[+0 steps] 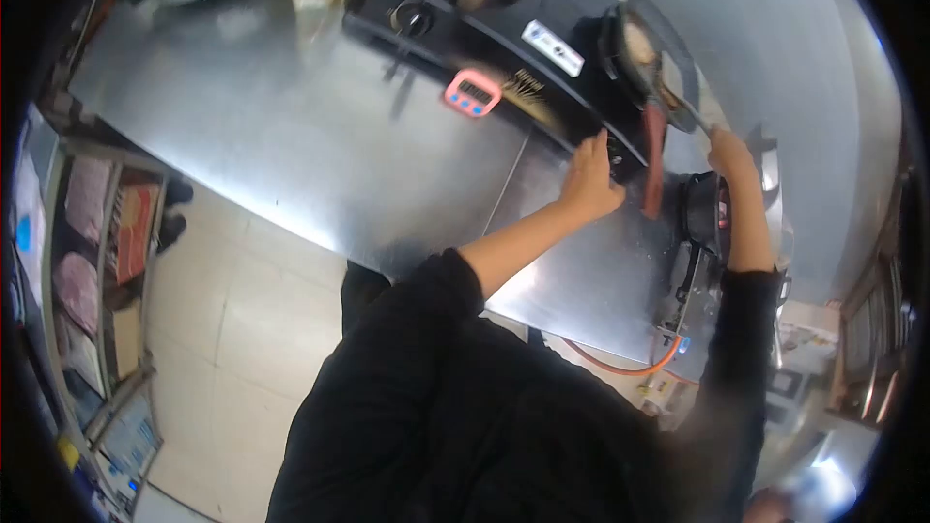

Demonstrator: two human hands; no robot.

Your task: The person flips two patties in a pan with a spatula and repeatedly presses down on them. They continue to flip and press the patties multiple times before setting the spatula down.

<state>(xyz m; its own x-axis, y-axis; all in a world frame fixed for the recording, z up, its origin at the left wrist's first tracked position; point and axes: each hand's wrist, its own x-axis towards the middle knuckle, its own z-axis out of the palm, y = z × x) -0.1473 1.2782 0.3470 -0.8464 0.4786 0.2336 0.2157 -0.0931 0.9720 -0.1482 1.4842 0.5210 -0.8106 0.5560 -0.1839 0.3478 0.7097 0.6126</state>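
Observation:
My left hand (591, 179) reaches to the front edge of the black stove (504, 15), its fingers at a knob there; the knob itself is hidden by the fingers. My right hand (728, 153) is closed around a metal utensil handle (690, 116) that runs up to a pan (644, 53) on the burner. The pan has a red handle (655, 160) pointing down toward me, and something pale lies in it. Both arms wear black sleeves pushed up to the elbow.
A pink digital timer (472, 94) lies on the steel counter (291, 126) by the stove. Another stove knob (412, 17) sits farther left. An orange gas hose (630, 366) hangs below the counter edge. Shelves with packages (92, 232) stand at left, over a tiled floor.

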